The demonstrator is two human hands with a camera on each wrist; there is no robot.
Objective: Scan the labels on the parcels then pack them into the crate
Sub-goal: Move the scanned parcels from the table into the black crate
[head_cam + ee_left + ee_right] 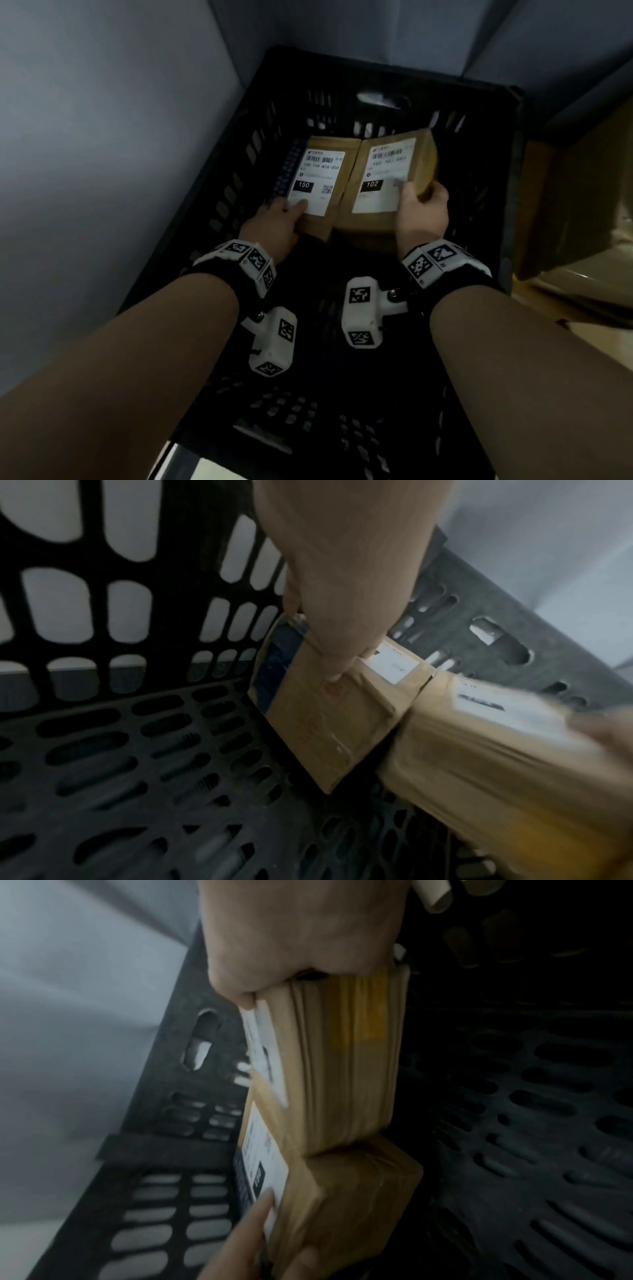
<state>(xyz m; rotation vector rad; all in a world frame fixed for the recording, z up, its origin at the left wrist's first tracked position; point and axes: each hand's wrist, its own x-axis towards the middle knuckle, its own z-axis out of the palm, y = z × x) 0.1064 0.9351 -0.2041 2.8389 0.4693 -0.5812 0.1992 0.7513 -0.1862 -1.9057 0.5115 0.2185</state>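
Nearest to the head camera are the two bare forearms, each with a white wrist unit [255,263] covered in black-and-white markers, and both reach down into the black crate [507,192]. The left hand [277,222] grips the near left corner of the parcel marked 150 [320,181], with the thumb lying on its white label and the fingers curled under its edge. The right hand [423,209] grips the near right corner of the parcel marked 102 [387,178], thumb on the label and fingers wrapped round the side. The two hands are apart, with the parcels between them. The parcels, both brown, are side by side with their inner edges touching, labels facing up. They are beyond the hands, toward the far wall of the crate. In the left wrist view the parcel in the left hand is tilted, and only its lower corner is close to the perforated floor [113,772]. I cannot tell whether the other parcel rests on the floor. A dark blue strip [286,168] shows just left of the left parcel, against the slotted side wall. Outside the crate, left of the left hand, stands a grey wall [102,154], and to the right of the right hand a cardboard box [575,192] stands close to the crate rim.
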